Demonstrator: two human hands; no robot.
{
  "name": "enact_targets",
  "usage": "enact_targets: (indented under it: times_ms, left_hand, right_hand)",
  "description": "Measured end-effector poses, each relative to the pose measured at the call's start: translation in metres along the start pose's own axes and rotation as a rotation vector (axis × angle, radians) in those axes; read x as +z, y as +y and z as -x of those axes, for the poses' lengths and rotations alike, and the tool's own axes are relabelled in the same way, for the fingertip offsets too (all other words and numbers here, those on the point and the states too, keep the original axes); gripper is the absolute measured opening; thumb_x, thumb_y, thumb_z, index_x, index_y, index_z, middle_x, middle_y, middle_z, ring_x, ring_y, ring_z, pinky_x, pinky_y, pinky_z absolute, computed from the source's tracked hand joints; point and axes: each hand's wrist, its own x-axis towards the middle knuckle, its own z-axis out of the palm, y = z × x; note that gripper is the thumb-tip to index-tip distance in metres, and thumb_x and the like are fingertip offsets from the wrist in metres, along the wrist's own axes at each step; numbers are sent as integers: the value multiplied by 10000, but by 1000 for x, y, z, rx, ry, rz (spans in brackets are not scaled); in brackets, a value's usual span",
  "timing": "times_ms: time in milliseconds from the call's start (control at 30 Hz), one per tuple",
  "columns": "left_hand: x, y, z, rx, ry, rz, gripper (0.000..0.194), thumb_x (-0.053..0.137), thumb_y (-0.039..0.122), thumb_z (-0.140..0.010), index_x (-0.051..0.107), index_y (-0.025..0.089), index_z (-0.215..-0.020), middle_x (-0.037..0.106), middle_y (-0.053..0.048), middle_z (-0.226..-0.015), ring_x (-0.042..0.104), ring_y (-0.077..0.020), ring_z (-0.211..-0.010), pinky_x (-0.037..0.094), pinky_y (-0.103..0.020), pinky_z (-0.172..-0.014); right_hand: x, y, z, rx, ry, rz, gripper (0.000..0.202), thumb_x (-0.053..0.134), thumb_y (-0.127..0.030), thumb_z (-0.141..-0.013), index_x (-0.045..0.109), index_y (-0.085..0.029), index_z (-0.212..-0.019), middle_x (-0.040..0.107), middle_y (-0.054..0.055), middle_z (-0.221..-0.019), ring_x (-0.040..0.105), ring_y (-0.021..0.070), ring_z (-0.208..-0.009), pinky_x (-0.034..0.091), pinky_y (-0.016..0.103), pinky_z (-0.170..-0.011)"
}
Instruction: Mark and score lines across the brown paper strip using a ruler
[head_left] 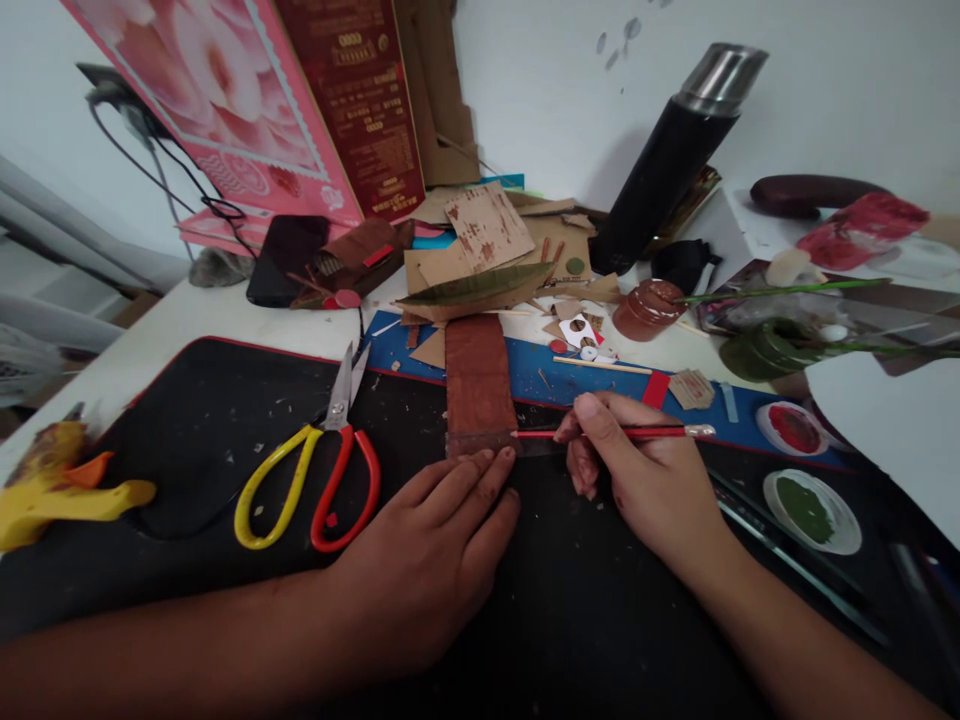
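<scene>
A brown-painted strip (pixel 480 375), seemingly cardboard, lies on the black mat in front of me. Across its near end is a clear, ruler-like strip (pixel 536 447). My left hand (pixel 442 540) rests flat there, its extended fingertips pressing on the clear strip's edge. From the right, my right hand (pixel 637 450) grips a red and black pencil (pixel 536 434), its tip touching the brown strip's lower right edge. Left of my left hand lie scissors (pixel 339 410) with one yellow and one red handle, blades apart.
A yellow glue gun (pixel 75 490) lies at the far left. Behind are cardboard scraps (pixel 491 225), a phone (pixel 289 260) and a black thermos (pixel 667 170). Paint jars (pixel 649 308) and lids with red (pixel 791 427) and green paint (pixel 810 510) stand right.
</scene>
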Motion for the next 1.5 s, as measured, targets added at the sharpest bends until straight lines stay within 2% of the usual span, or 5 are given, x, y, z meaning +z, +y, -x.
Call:
enact_targets:
  times_ms: [300,900,1267,1500]
  left_hand:
    - [-2,0,-1,-2,6,-4,445,545,327,-988,586,90,-1363,525,-219,-1557,551,-325,-1370,408,-435,-1131]
    - [0,1,-2,-26,36,6,396,553,250,-966,606,99,-1328,584,-191,-1510,585,-334,-1337,512,-463,-1036]
    - [-4,2,-6,-36,55,-16,336,514,208,-974,631,118,-1276,627,-167,-1469,605,-311,-1317,546,-449,-990]
    - [-5,2,-6,-37,40,-4,351,535,206,-962,628,115,-1288,599,-173,-1499,603,-317,-1318,543,-460,-1001]
  right_hand:
    - [2,-2,0,0,-3,8,431,602,-554,-1012,694,-203,-779,574,-44,-503,547,97,-427,419,209,-411]
    - [4,-4,3,-14,-53,2,433,571,-560,-1017,685,-208,-791,562,-45,-495,544,103,-413,430,226,-412]
    - [7,-5,6,-11,-63,-43,454,604,-620,-974,682,-206,-805,548,-54,-504,535,103,-415,411,225,-403]
    - [7,-1,4,-8,-53,-59,428,598,-595,-981,675,-212,-807,548,-58,-516,532,101,-419,422,230,-412]
